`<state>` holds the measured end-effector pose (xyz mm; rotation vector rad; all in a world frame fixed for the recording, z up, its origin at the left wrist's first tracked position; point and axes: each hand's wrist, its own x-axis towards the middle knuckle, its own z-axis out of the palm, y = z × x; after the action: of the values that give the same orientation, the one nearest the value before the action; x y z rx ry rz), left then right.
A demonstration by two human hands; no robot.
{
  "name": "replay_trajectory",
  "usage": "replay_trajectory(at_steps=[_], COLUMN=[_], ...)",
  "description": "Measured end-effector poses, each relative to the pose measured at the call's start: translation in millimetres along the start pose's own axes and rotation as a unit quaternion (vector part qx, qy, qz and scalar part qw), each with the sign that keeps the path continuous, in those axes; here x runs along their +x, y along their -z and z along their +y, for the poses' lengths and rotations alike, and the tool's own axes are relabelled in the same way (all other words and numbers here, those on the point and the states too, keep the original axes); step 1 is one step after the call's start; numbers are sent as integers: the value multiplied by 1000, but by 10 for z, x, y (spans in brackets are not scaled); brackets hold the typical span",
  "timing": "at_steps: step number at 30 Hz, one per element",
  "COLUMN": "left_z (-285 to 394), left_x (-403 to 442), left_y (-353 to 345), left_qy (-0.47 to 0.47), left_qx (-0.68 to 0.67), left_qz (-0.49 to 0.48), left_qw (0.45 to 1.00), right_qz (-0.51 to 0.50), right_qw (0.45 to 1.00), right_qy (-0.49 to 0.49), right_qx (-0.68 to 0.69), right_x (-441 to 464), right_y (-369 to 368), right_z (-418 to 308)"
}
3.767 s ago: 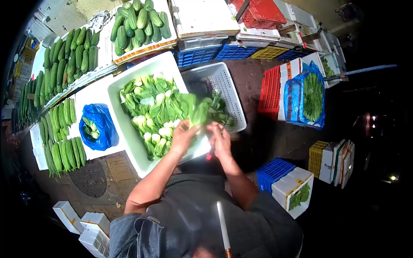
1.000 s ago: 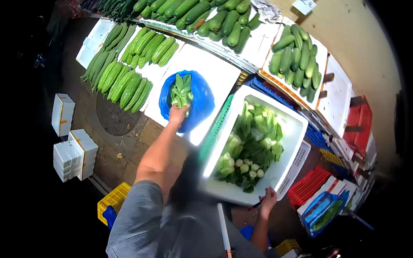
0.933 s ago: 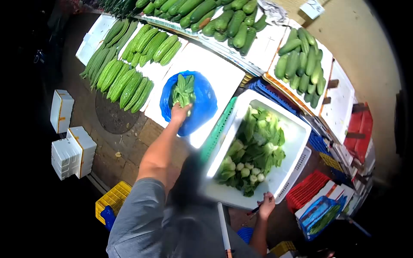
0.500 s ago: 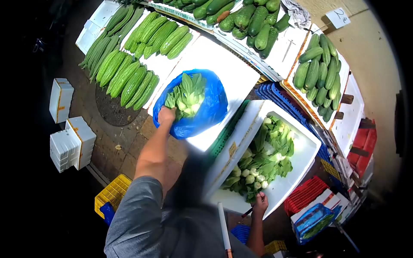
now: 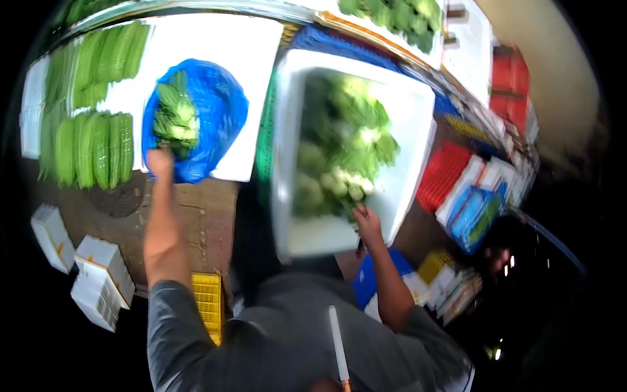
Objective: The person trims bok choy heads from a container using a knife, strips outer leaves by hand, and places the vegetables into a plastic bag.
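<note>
Round swings my view, and the blue bag (image 5: 225, 108) and white box (image 5: 409, 104) slide left and up in it, my left hand (image 5: 160, 162) still at the bag's near edge. Beyond my right hand (image 5: 369, 224) a pale wall (image 5: 562, 59) rises; darkness lies off to its right. Paved ground (image 5: 202, 222) runs below my left wrist. The box gapes just ahead of my right hand, likely placed so its greens (image 5: 366, 130) are in easy reach. Ahead of my left hand, the white board (image 5: 219, 36) carries the bag, its mouth wide, probably to take bulky leaves; a leafy bunch (image 5: 179, 121) sits inside, near my fingers. Are they gripping plastic or stems? Too blurred to tell. My right fingers look closed round a small dark tool (image 5: 360, 248), poking out below.
</note>
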<state>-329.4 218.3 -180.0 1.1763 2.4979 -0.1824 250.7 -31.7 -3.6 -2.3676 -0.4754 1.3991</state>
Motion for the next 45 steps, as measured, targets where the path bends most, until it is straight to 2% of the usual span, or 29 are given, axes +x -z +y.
replay_trajectory(at_steps=[1,2,4,5,6,8,9,12,17,23,26,28,30,31,32,34,36,37,40,42,43,45], left_z=[-50,-68,-36,11,181,476,484,647,851,1015,1358,1651,1971,2148,2314,2593,2808,2889,2894,2863,2831,2789], left_x=[98,114,164,68,-129,-528,-581,-1191,-2517,-3824,-4282,-4505,-4664,-4717,-4756,-4863,-4986,-5052,-5140,-5258,-5306,-5405], left_y=[-80,-103,-42,5,178,493,457,783,1025,636,567,540,658,711,800,924,1119,1286,1405,1470,1484,1535], left_qy=[-10,-68,-69,-108,-145,-123,-145,-149,-171,-135,-158,-182,-325,-362,-463,-580,-594,-533,-512,-525,-521,-533], left_qx=[-23,-41,-64,-78,-94,-245,-269,-370,-439,-470,-448,-441,-370,-364,-302,-245,-224,-226,-217,-230,-243,-291], left_qz=[59,98,53,101,152,109,141,42,-92,-257,-338,-374,-345,-351,-303,-256,-321,-428,-454,-410,-401,-370], left_qw=[998,992,994,986,973,955,942,916,877,834,813,795,799,783,776,734,703,694,696,709,713,703], right_qz=[10,11,51,64,64,59,57,38,-7,20,71,45,35,34,32,-59,-104,-111,-108,-71,-58,-68], right_qw=[1000,999,971,943,933,911,908,897,890,913,910,926,930,929,925,944,935,931,911,885,895,898], right_qy=[6,28,58,70,93,137,126,117,105,93,181,231,286,313,340,322,338,348,397,459,439,428], right_qx=[-21,-39,-226,-319,-342,-385,-396,-425,-444,-398,-367,-294,-226,-196,-165,-47,-13,-7,16,35,-64,-80], right_x=[-10,108,275,333,471,702,778,1056,1276,1179,878,609,363,242,110,-345,-547,-599,-755,-839,-1014,-1137], right_y=[43,84,222,279,322,368,364,251,-43,26,315,601,848,943,1033,1283,1423,1477,1626,1717,1916,2055], right_z=[72,103,125,156,208,386,381,301,419,519,375,121,-91,-162,-234,-639,-729,-746,-726,-680,-805,-742])
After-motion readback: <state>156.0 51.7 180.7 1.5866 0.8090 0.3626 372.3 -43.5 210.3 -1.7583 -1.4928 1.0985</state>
